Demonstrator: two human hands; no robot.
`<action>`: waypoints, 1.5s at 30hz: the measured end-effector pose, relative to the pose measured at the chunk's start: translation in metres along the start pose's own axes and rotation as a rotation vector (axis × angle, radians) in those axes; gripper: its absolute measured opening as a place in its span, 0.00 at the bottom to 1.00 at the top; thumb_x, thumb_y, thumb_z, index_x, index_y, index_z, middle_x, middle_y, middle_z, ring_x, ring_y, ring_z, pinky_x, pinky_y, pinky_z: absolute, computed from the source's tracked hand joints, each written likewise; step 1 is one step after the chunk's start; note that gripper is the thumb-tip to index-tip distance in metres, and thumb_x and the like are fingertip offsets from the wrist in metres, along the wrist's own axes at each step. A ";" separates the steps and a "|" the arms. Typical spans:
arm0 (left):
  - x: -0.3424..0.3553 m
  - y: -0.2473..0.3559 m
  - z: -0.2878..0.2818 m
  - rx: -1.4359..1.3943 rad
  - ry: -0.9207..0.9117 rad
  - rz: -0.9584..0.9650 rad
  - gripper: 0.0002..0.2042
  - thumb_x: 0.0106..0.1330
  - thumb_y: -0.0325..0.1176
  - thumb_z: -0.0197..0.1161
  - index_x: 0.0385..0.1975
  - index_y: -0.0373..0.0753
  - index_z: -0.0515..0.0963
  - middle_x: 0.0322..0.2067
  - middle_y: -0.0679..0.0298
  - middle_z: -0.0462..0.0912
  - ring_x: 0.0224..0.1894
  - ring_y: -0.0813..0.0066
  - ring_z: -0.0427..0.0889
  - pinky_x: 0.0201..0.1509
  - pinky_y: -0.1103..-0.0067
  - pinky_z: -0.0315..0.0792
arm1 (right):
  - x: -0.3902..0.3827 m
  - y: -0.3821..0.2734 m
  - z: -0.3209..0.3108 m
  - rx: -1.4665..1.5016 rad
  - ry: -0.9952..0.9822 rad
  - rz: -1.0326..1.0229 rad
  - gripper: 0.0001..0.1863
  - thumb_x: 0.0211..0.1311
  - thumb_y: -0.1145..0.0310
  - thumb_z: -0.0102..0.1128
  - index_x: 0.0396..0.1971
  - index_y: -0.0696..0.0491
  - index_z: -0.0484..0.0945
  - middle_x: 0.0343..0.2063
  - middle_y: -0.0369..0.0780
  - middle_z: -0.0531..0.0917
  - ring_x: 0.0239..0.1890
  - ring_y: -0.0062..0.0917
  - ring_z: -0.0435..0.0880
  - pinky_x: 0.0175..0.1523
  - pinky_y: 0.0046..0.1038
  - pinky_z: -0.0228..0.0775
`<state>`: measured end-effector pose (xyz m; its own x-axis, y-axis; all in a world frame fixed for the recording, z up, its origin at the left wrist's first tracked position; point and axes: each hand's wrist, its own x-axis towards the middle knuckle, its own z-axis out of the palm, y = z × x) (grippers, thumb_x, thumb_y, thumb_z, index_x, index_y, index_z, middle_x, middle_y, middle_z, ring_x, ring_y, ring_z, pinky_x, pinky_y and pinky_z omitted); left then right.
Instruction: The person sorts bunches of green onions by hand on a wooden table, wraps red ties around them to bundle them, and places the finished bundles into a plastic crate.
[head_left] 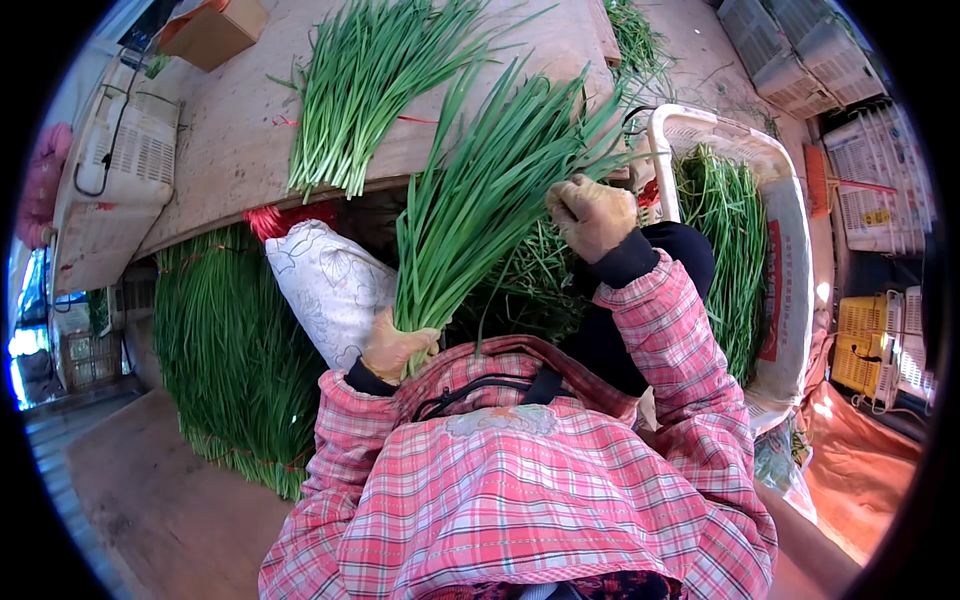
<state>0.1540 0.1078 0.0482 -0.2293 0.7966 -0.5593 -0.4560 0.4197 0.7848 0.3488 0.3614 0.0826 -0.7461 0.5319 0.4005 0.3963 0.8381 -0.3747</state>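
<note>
My left hand, in a tan glove, is closed around the pale lower ends of a bunch of garlic chives. The green leaves fan up and to the right over my lap. Beside the leaf tips my right hand, also gloved, has its fingers curled in; what they pinch, if anything, is hidden. On the wooden table ahead lies another pile of chives, with a thin red tie near it. Loose green leaves lie below the held bunch, partly hidden by it.
A large stack of tied chives stands at my left. To the right, a white plastic basket holds loose greens. A cardboard box sits at the table's far left. White crates and a yellow crate line the right side.
</note>
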 end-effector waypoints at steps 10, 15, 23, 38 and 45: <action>-0.038 0.053 -0.054 0.205 0.093 0.143 0.14 0.48 0.18 0.60 0.37 0.32 0.72 0.22 0.61 0.77 0.19 0.76 0.76 0.21 0.82 0.69 | -0.020 -0.017 -0.052 0.090 -0.851 0.256 0.18 0.45 0.55 0.64 0.34 0.50 0.81 0.22 0.42 0.81 0.30 0.36 0.81 0.40 0.34 0.72; -0.056 0.056 -0.068 0.190 0.137 0.212 0.14 0.47 0.18 0.61 0.36 0.31 0.72 0.22 0.62 0.77 0.19 0.79 0.73 0.22 0.83 0.67 | 0.021 -0.011 -0.035 0.404 0.031 0.075 0.05 0.52 0.70 0.60 0.27 0.54 0.79 0.19 0.43 0.76 0.22 0.34 0.77 0.30 0.30 0.68; -0.062 0.047 -0.080 0.306 0.150 0.168 0.17 0.46 0.21 0.65 0.39 0.33 0.73 0.24 0.67 0.78 0.20 0.83 0.72 0.23 0.84 0.66 | 0.136 -0.053 0.005 1.165 -0.099 0.471 0.17 0.57 0.70 0.57 0.45 0.63 0.71 0.23 0.37 0.80 0.19 0.14 0.73 0.25 0.16 0.65; -0.061 0.050 -0.083 0.271 0.105 0.118 0.18 0.46 0.20 0.65 0.40 0.32 0.74 0.28 0.68 0.78 0.24 0.84 0.71 0.27 0.84 0.66 | 0.150 -0.042 0.044 1.326 -0.283 0.674 0.09 0.54 0.68 0.63 0.29 0.58 0.75 0.19 0.34 0.77 0.16 0.13 0.69 0.20 0.15 0.59; -0.053 0.039 -0.088 0.235 0.105 0.215 0.18 0.44 0.23 0.66 0.38 0.34 0.73 0.22 0.64 0.78 0.17 0.83 0.71 0.19 0.87 0.64 | 0.134 -0.037 0.048 1.172 -0.207 0.557 0.07 0.53 0.72 0.63 0.25 0.60 0.77 0.15 0.33 0.75 0.18 0.14 0.70 0.23 0.17 0.62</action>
<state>0.0732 0.0439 0.0848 -0.3913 0.8340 -0.3891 -0.1795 0.3455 0.9211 0.2084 0.3961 0.1100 -0.7439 0.6539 -0.1378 0.0569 -0.1435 -0.9880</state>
